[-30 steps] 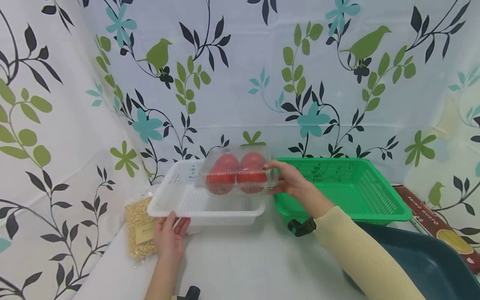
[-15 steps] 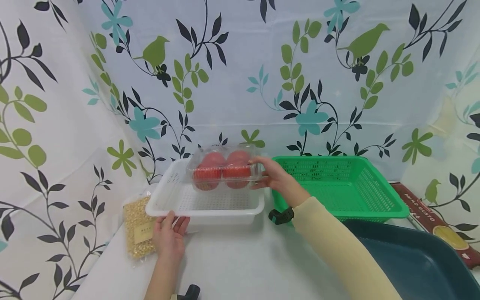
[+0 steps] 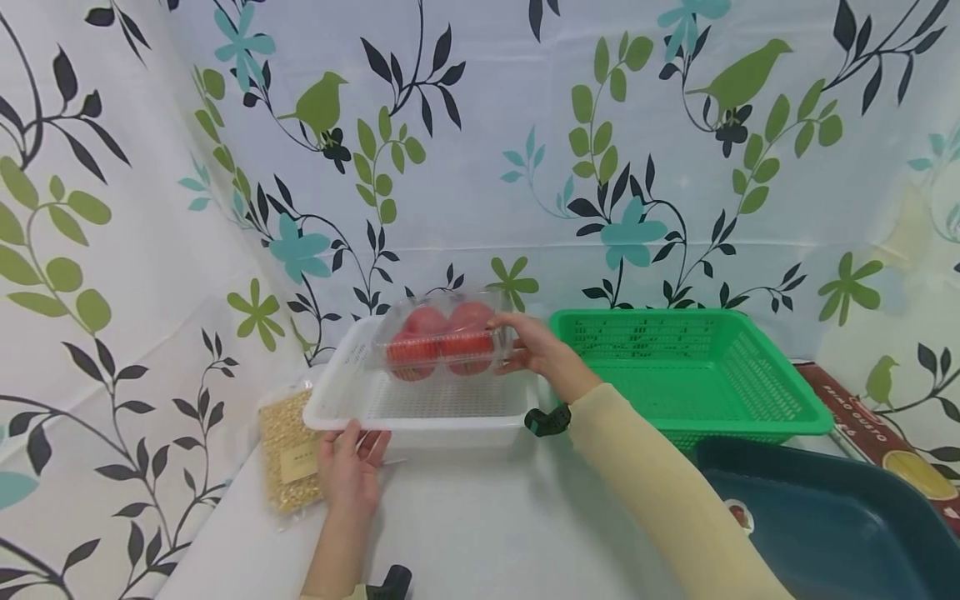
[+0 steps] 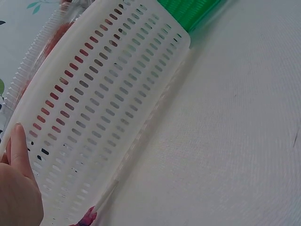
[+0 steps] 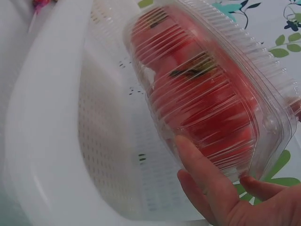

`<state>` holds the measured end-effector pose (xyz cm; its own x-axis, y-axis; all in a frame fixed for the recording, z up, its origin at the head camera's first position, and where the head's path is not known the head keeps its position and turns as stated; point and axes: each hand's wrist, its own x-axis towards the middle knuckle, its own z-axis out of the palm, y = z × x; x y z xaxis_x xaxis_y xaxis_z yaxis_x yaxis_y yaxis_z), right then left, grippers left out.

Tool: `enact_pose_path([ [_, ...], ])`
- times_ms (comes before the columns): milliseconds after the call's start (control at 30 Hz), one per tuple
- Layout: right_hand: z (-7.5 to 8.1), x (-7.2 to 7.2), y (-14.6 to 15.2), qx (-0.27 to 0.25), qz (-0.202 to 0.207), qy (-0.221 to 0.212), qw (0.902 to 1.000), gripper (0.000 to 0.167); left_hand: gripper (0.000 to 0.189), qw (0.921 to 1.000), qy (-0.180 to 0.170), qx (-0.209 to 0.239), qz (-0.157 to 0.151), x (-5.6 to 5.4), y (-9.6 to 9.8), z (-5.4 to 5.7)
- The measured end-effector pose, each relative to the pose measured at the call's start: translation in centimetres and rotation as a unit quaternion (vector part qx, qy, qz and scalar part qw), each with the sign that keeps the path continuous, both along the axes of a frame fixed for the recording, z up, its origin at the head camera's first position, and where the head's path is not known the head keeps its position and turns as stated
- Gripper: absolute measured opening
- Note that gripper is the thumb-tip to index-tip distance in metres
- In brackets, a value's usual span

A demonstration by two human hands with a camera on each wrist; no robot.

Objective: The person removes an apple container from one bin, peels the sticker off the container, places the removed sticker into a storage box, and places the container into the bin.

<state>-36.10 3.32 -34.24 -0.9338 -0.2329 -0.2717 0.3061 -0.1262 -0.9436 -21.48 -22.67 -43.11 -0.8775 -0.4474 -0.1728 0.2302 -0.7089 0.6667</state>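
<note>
My right hand holds a clear plastic clamshell of red tomatoes by its right end, thumb and fingers around that end. The clamshell is tilted over a white perforated basket; in the right wrist view it overlaps the basket's inside, and dark green stem tops show through the lid. At the basket's front left, my left hand holds the rim, with one finger lying along the outer wall in the left wrist view. Part of the left hand is hidden behind the rim.
A green basket stands to the right, with a dark blue tray before it. Behind the tray lies a brown packet. A bag of yellow grains is at left. A pink-wrapped thing on a stick lies beside the white basket.
The right hand has carried the tomato clamshell leftward over the white basket, then it has stayed almost still. The left hand keeps its place on the rim. More of the blue tray shows.
</note>
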Motion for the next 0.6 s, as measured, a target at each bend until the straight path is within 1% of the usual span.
enact_pose_path([
  [200,-0.3,-0.3,-0.5,0.003,-0.004,-0.007,1.0,0.07,0.019,1.0,0.002,0.007,0.0,0.0,0.1,0.0],
  [400,-0.3,-0.8,-1.1,0.009,-0.001,-0.005,0.9999,0.071,0.022,0.9999,-0.009,0.006,-0.008,0.0,0.0,0.4],
  [600,-0.5,-0.8,-1.6,0.026,0.006,-0.005,0.9996,0.068,0.018,0.9997,-0.02,-0.01,-0.004,0.0,0.1,0.3],
])
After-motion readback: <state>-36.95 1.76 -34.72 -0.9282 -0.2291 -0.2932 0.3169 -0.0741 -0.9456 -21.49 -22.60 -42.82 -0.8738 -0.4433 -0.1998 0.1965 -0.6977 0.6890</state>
